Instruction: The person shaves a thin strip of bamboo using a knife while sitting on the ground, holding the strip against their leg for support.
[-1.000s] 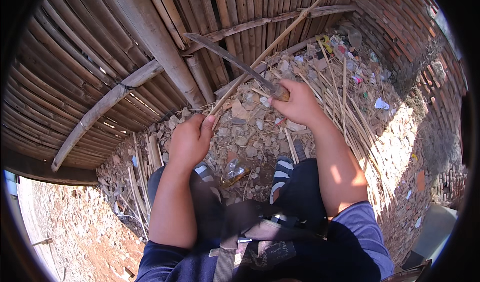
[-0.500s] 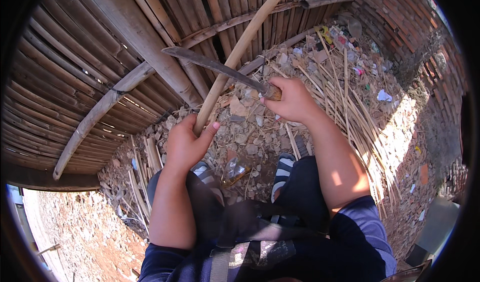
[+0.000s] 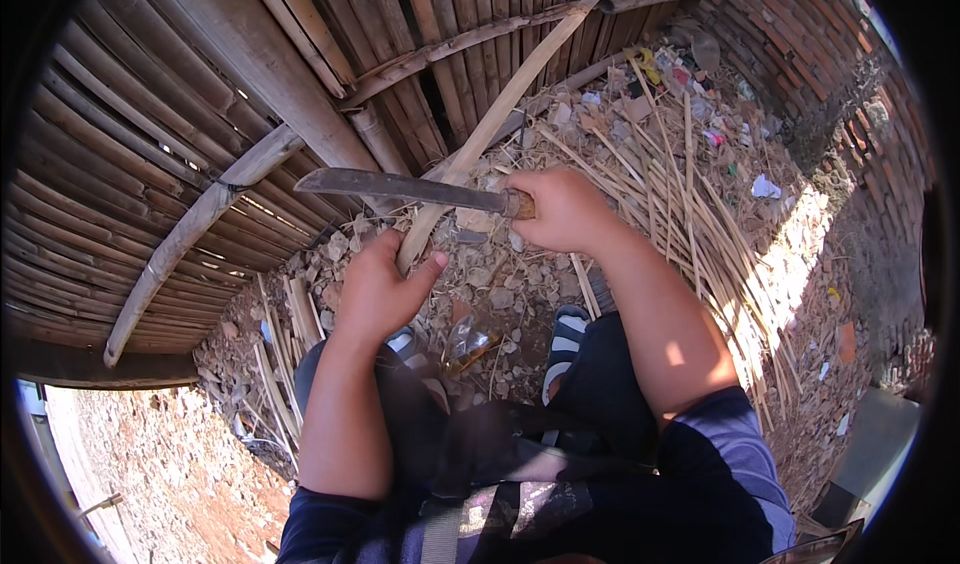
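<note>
My left hand (image 3: 385,289) is closed round the near end of a long pale bamboo strip (image 3: 505,104), which slants up and away to the right. In my right hand (image 3: 563,207) is the wooden handle of a machete (image 3: 405,186), with my fingers wrapped round it. The long dark blade points left and lies across the strip, a little beyond my left hand. Whether its edge touches the bamboo I cannot tell.
A bamboo slat wall (image 3: 130,204) with thick poles stands ahead and left; a brick wall (image 3: 800,34) rises at the right. Thin split sticks (image 3: 690,214) lie on rubble to the right. Shorter pieces (image 3: 280,364) lean by my left knee. A clear plastic bag (image 3: 467,344) lies between my sandalled feet.
The machete blade has swung lower and nearer my left hand, now almost level. The bamboo strip has turned to show a flat, paler face, its far end shifted right.
</note>
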A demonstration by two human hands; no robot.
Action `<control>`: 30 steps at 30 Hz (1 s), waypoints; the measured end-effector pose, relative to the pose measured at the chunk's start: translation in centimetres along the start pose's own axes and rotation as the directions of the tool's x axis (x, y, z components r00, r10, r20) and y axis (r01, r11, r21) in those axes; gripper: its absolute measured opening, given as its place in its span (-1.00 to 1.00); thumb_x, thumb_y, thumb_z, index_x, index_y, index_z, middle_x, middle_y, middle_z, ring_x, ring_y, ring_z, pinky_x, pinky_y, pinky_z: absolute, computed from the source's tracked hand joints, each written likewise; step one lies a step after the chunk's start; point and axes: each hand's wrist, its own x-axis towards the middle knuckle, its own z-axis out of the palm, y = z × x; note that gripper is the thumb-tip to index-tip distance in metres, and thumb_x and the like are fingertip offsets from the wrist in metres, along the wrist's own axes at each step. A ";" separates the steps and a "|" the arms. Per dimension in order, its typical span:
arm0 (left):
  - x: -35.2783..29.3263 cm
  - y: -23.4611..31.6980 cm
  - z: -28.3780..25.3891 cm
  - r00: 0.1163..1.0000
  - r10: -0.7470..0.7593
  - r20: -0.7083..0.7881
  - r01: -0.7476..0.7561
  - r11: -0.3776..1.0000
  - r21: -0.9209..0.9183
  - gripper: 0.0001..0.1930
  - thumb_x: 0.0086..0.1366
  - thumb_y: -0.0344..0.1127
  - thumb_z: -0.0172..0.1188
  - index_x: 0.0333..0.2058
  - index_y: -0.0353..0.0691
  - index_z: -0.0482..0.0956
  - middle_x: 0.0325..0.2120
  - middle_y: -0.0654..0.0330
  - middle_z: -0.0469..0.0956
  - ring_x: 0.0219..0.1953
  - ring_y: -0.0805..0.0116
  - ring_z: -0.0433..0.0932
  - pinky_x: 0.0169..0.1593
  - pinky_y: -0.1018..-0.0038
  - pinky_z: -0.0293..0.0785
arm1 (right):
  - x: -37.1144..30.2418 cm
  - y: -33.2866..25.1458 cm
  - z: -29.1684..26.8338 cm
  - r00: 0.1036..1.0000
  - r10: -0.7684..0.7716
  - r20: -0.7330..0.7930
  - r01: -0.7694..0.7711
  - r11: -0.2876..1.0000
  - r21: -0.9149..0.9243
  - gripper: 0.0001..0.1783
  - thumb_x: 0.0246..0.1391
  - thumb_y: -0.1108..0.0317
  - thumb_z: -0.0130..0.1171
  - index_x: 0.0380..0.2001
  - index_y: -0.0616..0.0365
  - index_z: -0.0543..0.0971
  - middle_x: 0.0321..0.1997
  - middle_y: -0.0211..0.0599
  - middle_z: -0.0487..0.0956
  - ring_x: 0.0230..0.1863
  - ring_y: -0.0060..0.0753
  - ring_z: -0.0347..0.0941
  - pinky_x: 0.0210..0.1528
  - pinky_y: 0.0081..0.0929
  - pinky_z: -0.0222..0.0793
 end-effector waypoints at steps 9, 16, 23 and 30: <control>-0.1 1.3 0.1 0.981 -0.036 0.189 0.060 0.990 -0.125 -0.53 0.17 -0.01 0.48 -0.32 -0.37 0.56 -0.54 0.10 0.56 -0.46 0.34 0.52 -0.31 0.37 0.47 | -0.3 1.6 -0.2 0.985 0.119 -0.122 -0.097 0.980 0.174 -0.45 -0.13 0.24 0.34 0.01 0.16 0.63 -0.25 0.08 0.68 -0.16 0.16 0.63 -0.05 -0.07 0.54; -0.4 -0.3 0.4 0.954 0.030 0.299 0.076 0.938 -0.337 -0.59 0.21 -0.20 0.46 -0.20 -0.40 0.51 -0.39 0.21 0.56 -0.33 0.49 0.52 -0.25 0.47 0.50 | 0.0 0.5 -1.2 0.990 0.028 0.138 -0.046 0.990 0.132 -0.43 -0.14 0.27 0.32 0.03 0.16 0.61 -0.33 0.03 0.68 -0.27 0.07 0.64 -0.14 -0.08 0.53; -0.3 1.3 0.2 0.929 -0.030 0.368 0.107 0.976 -0.190 -0.58 0.21 -0.26 0.45 -0.17 -0.44 0.45 -0.29 0.16 0.56 -0.21 0.48 0.56 -0.13 0.47 0.54 | -0.2 1.9 -2.2 0.953 0.302 0.034 -0.299 0.912 0.280 -0.45 -0.10 0.29 0.31 0.03 0.25 0.62 -0.29 0.04 0.69 -0.28 -0.12 0.65 -0.14 -0.27 0.51; -1.1 0.7 -0.3 0.880 0.016 0.475 0.223 0.869 -0.442 -0.69 0.24 -0.35 0.43 -0.25 -0.22 0.40 -0.38 0.37 0.38 -0.33 0.63 0.36 -0.28 0.59 0.37 | -0.5 -0.7 -2.2 0.979 -0.013 0.203 0.005 0.999 0.044 -0.44 -0.11 0.24 0.31 0.03 0.18 0.61 -0.33 0.02 0.67 -0.22 0.04 0.64 -0.12 -0.09 0.51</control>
